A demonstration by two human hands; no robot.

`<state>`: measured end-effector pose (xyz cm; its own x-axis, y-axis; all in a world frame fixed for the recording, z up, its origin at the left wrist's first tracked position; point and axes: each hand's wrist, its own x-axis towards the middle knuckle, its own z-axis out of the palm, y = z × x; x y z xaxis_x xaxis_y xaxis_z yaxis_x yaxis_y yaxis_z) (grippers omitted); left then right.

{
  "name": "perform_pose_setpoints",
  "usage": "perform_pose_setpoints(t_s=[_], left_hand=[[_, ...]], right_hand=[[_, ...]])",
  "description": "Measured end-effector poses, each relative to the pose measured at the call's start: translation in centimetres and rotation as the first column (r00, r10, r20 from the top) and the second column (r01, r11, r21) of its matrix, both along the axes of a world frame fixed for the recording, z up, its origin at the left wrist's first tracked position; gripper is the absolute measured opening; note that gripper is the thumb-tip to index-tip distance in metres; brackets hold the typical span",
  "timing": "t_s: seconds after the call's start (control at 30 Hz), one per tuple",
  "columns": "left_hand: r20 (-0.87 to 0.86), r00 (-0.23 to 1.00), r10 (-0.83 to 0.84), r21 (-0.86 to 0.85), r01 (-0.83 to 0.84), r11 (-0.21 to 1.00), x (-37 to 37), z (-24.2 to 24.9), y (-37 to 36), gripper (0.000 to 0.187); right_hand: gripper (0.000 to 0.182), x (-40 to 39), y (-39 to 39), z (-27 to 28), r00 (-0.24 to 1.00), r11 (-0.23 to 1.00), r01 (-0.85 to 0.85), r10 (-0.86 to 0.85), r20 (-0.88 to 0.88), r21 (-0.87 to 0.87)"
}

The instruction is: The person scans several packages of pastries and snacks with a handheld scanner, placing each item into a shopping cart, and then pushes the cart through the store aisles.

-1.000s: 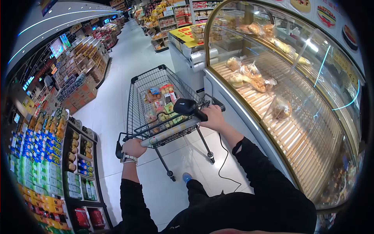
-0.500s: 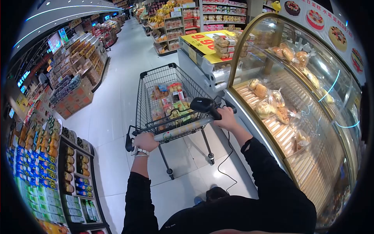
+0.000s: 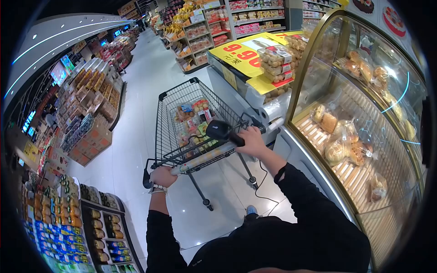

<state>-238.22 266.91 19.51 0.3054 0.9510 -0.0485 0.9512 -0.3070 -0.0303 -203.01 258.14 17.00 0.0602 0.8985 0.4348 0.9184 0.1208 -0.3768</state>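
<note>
My left hand [image 3: 163, 176] is closed round the left end of the shopping cart's handle [image 3: 203, 160]. In my right hand [image 3: 250, 142], at the handle's right end, is a black handheld scanner [image 3: 220, 131], its head pointing left over the basket. Whether these fingers also grip the bar is hidden. A thin black cable [image 3: 276, 203] trails down to the floor below. Inside the wire shopping cart [image 3: 165, 119] lie several clear plastic packs of food [image 3: 193, 119], some with white labels.
Close on the right stands a curved glass bakery case [image 3: 300, 98] with bagged bread [image 3: 337, 152]. Ahead of it, a counter carries a yellow price sign [image 3: 239, 49] and stacked packs [image 3: 276, 63]. Stocked shelves [image 3: 68, 227] line the left. A tiled aisle [image 3: 141, 82] runs ahead.
The bakery case and sign counter appear nearer and further right, while the left shelves sit lower. The cart is turned slightly. Both hands keep their hold, and the scanner has shifted a little left.
</note>
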Motion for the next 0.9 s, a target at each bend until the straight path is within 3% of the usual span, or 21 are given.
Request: perform_pose_setpoints(t_s=[0.17,0.3,0.7,0.9], left_hand=[[-0.079,0.996,0.037,-0.003,-0.038,0.999,0.8,1.1,9.7,0.025],[-0.134,0.991,0.029,-0.006,-0.030,1.000,1.4,1.5,17.0,0.027],[-0.031,1.000,-0.004,0.098,0.007,0.995,1.5,1.7,38.4,0.027],[0.011,1.000,0.009,0.066,-0.010,0.998,1.0,4.1,47.0,0.026]], right_hand=[[0.040,0.5,9.2,0.5,0.999,0.995,-0.042,0.044,-0.024,0.087],[0.039,1.1,16.1,1.0,0.997,0.999,-0.043,0.045,-0.057,0.024],[0.046,1.6,37.6,1.5,0.999,1.000,-0.021,0.020,-0.043,-0.006],[0.047,0.4,46.1,2.6,0.997,0.997,-0.015,0.010,-0.072,-0.071]])
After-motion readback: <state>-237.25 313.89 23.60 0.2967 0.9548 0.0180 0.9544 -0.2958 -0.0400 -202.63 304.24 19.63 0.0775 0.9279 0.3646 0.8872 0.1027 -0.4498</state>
